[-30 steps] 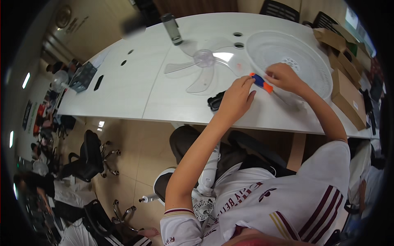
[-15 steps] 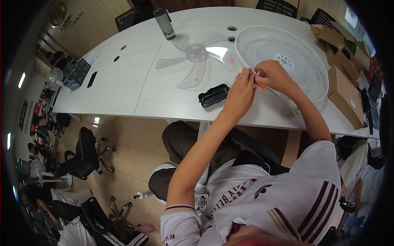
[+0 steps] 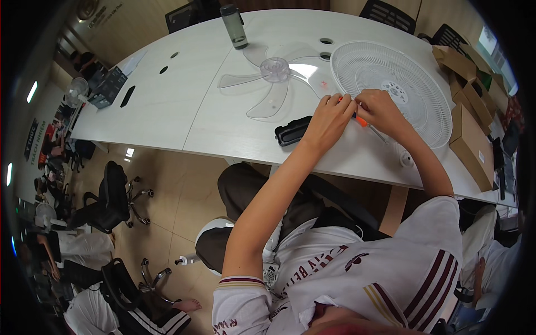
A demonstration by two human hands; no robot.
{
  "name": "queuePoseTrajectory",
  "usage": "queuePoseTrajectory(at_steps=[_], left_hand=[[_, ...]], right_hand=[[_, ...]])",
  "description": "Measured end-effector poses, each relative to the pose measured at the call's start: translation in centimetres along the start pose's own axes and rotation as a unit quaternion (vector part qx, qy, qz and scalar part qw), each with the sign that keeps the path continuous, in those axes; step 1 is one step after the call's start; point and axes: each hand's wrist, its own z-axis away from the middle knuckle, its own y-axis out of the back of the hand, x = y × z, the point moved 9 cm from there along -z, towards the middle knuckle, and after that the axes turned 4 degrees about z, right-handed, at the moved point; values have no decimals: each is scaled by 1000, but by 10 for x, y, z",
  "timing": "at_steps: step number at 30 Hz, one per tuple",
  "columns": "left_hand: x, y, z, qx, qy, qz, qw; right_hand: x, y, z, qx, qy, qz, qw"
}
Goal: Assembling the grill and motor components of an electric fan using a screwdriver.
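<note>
Above the near table edge, my hands meet with their fingertips close together. My left hand (image 3: 331, 120) is closed around the orange handle of a screwdriver (image 3: 362, 121), whose thin shaft slants toward my right wrist. Right beside it, my right hand (image 3: 383, 111) is closed in a pinch; what lies between its fingers is too small and covered to make out. A black open case (image 3: 292, 132) lies by my left wrist. Beyond my right hand rests a round white fan guard (image 3: 416, 70). A clear five-bladed fan blade (image 3: 274, 71) lies flat to the left.
A grey-green bottle (image 3: 234, 28) stands at the far edge. Cardboard boxes (image 3: 472, 148) sit at the right end. A small white round part (image 3: 406, 159) is near my right forearm. Leftward are a dark box (image 3: 109, 88), a black chair (image 3: 111, 195) and other people.
The view has shifted slightly. My right fingers have closed in nearer to my left fingertips, and a small white bit seen between them is now hidden.
</note>
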Motion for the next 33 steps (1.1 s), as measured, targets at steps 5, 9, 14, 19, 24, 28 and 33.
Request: queuePoseTrajectory(at_steps=[5, 9, 14, 19, 24, 28, 33], left_hand=[[-5, -14, 3, 34, -14, 22, 999], [-20, -32, -2, 43, 0, 56, 998], [-29, -66, -21, 1, 3, -116, 993], [-38, -61, -26, 115, 33, -49, 992], [-81, -61, -41, 110, 346, 591, 721], [-75, -63, -49, 117, 425, 841, 314], [-63, -44, -92, -36, 270, 860, 431]], right_hand=[[6, -2, 11, 65, 53, 35, 996], [19, -7, 10, 61, 83, 87, 991], [32, 97, -16, 234, 207, 254, 915], [64, 70, -42, -192, -9, 258, 947], [-17, 64, -27, -162, 112, 266, 943], [-80, 97, 1, -36, 245, 176, 953], [-116, 117, 10, -36, 147, 279, 948]])
